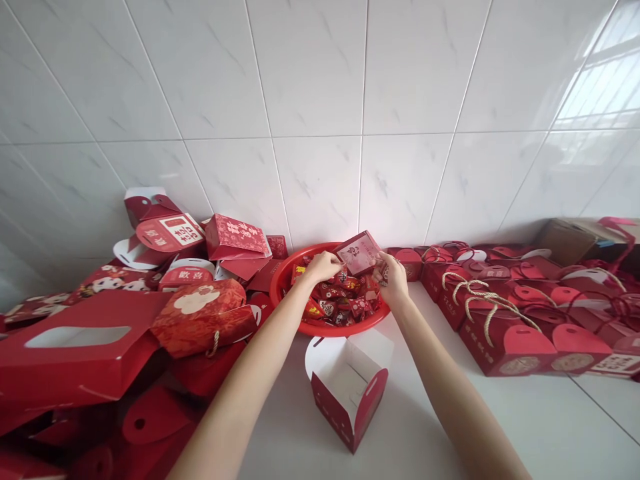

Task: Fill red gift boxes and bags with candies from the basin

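Both hands reach over a red plastic basin [280,300] filled with small wrapped candies [345,293]. My left hand [324,267] is closed at the fingertips above the basin's left half; whatever it pinches is too small to make out. On the other side, my right hand [394,277] has its fingers curled around what looks like a wrapped candy [384,272]. Between the hands, a pink-red printed box [357,253] leans at the basin's back. An open red gift box [371,403] with a white inside stands on the counter between my forearms.
Unfilled-looking red cartons [90,343] lie heaped on the left. Closed red gift boxes [515,343] with rope handles [493,303] stand in rows on the right. A brown cardboard box [565,239] sits at the far right. Behind everything rises a white tiled wall [320,87].
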A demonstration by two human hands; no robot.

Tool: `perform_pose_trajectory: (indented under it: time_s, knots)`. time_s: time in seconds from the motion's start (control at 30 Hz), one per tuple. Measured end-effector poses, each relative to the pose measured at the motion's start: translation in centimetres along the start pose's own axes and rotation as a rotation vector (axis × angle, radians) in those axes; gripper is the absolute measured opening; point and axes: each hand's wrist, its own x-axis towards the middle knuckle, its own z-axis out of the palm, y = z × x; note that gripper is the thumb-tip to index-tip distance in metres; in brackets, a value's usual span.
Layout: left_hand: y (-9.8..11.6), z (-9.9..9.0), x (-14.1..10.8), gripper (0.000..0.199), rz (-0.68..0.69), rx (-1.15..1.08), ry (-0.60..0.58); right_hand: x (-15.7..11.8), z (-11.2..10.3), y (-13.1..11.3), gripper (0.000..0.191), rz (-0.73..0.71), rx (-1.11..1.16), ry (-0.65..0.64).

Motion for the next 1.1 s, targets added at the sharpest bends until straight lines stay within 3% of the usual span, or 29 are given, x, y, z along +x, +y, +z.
perform_pose_trajectory:
  time_s: [0.13, 0.23, 0.4, 0.53, 0.73, 0.93, 1.1]
  knots:
    - [-0.4, -0.3, -0.1, 0.029, -0.103, 0.083, 0.173, -0.2, 0.1, -0.1, 0.030, 0.001, 0.042, 0.014]
    - [0.4, 0.0, -0.3, 0.037, -0.017, 0.117, 0.214, -0.3, 0.1, -0.2, 0.030, -0.004, 0.049, 0.018]
    - [2.2, 1.4, -0.5, 0.022, 0.242, 0.153, -0.004, -0.4, 0.1, -0.3, 0.029, -0.012, 0.056, 0.035]
    - [3.0, 2.3, -0.7, 0.022, 0.278, 0.238, -0.141, -0.4, 0.1, -0.4, 0.027, 0.000, 0.093, 0.029]
    - [4.0, 3.0, -0.9, 0.029, 0.231, 0.303, -0.186, -0.3, 0.0, -0.5, 0.029, 0.029, 0.133, 0.009]
    - [3.8, 2.8, -0.8, 0.012, 0.171, 0.222, -0.120, -0.2, -0.2, -0.2, 0.027, -0.001, 0.162, 0.014]
    - [2.4, 1.2, -0.8, 0.021, 0.130, 0.018, 0.072, -0.1, 0.0, 0.0, 0.023, -0.006, 0.067, 0.063]
